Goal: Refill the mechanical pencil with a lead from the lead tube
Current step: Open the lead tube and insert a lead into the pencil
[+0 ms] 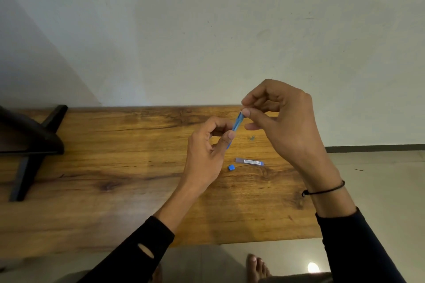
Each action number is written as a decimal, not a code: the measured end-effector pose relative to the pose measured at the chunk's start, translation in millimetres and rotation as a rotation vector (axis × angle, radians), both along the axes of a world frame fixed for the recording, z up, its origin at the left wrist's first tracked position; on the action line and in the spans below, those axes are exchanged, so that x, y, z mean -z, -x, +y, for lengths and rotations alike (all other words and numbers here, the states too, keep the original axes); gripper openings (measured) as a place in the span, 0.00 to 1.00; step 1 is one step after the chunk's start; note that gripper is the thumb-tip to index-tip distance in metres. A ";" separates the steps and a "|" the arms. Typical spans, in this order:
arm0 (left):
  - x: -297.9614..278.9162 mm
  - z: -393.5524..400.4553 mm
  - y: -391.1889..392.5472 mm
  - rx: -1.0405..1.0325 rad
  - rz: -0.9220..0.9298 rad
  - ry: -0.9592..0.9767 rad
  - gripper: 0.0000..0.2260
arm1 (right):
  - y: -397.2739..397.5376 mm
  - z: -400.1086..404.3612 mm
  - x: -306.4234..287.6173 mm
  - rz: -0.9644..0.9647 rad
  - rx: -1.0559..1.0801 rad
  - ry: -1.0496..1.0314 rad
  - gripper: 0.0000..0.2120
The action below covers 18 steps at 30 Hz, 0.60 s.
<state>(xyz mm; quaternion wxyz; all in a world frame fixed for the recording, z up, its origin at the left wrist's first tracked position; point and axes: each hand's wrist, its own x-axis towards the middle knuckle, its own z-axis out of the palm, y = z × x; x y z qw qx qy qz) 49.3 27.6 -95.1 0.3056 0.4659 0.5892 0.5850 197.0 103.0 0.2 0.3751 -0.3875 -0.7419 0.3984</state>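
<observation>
My left hand (205, 151) grips a blue mechanical pencil (236, 123), tilted with its upper end pointing up and right. My right hand (280, 119) pinches its thumb and forefinger together right at that upper end; whatever is between them is too thin to make out. The clear lead tube (249, 162) lies flat on the wooden table (115, 167) below my hands, and its small blue cap (231, 167) sits loose beside the tube's left end. A tiny grey part (252, 137) lies on the table under my right hand.
A black stand with crossed legs (32, 142) occupies the table's left end. The table backs onto a pale wall. Its right edge ends near my right wrist, with floor beyond. My bare foot (256, 267) shows below the front edge.
</observation>
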 end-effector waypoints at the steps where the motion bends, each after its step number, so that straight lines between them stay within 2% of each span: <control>1: 0.3 0.0 0.3 -0.004 -0.007 -0.001 0.01 | -0.3 1.4 0.9 0.031 -0.019 0.031 0.07; 3: 0.0 0.7 1.2 -0.016 -0.031 -0.001 0.00 | -3.6 7.0 7.1 0.109 -0.044 0.108 0.09; 5: -1.4 1.3 3.6 -0.032 -0.051 -0.020 0.03 | -11.8 17.1 20.4 0.096 0.020 0.118 0.11; 8: -3.0 0.9 6.9 -0.033 -0.043 -0.035 0.03 | -27.4 33.9 53.7 -0.242 0.161 0.029 0.14; 11: -1.8 0.6 7.0 -0.029 -0.045 -0.030 0.02 | -28.2 40.1 88.0 -0.626 0.104 -0.063 0.17; 13: -1.5 0.7 7.2 -0.030 -0.049 -0.033 0.02 | -19.9 39.4 104.5 -0.728 0.053 -0.104 0.15; 17: -0.9 0.7 9.7 -0.030 -0.047 -0.037 0.01 | -6.3 37.6 117.8 -0.824 0.057 -0.154 0.06; 18: -0.1 0.5 10.8 -0.031 -0.041 -0.033 0.02 | -5.5 38.1 117.6 -0.824 0.056 -0.150 0.07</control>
